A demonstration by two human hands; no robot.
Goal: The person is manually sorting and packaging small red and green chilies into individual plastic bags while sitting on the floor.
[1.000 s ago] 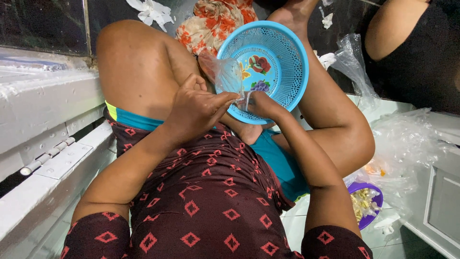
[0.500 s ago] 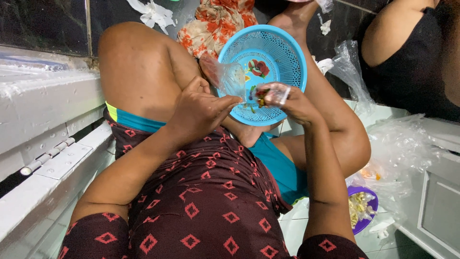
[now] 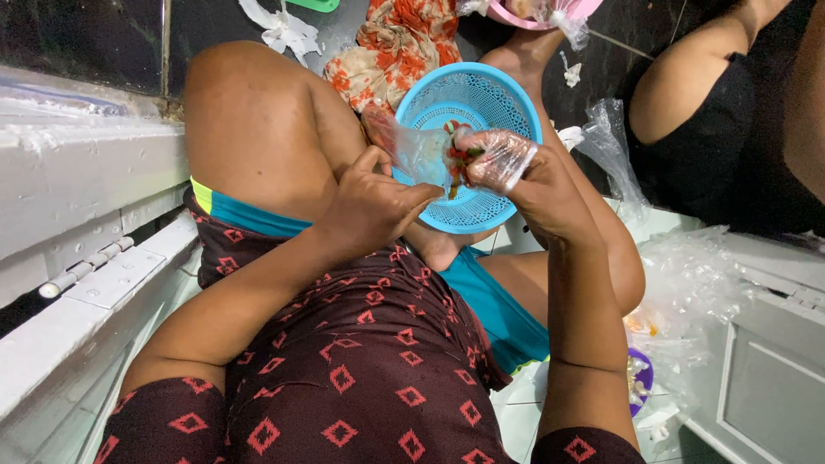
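A round blue plastic basket (image 3: 494,94) rests against my lap between my raised knees. My left hand (image 3: 371,206) pinches the edge of a small clear plastic bag (image 3: 421,153) in front of the basket. My right hand (image 3: 524,180), its fingers covered by a thin clear plastic glove, grips a bunch of red and green food pieces (image 3: 460,159) at the mouth of that bag. The basket's inside is partly hidden behind both hands.
Another person in black (image 3: 730,129) sits at the right. Crumpled clear plastic bags (image 3: 696,283) and a purple bowl (image 3: 640,382) lie on the tiled floor by my right leg. An orange patterned cloth (image 3: 391,47) lies beyond the basket. A white ledge (image 3: 86,215) runs along the left.
My right hand rose from low in the basket and now holds red and green pieces at the bag's mouth. My left hand keeps hold of the bag.
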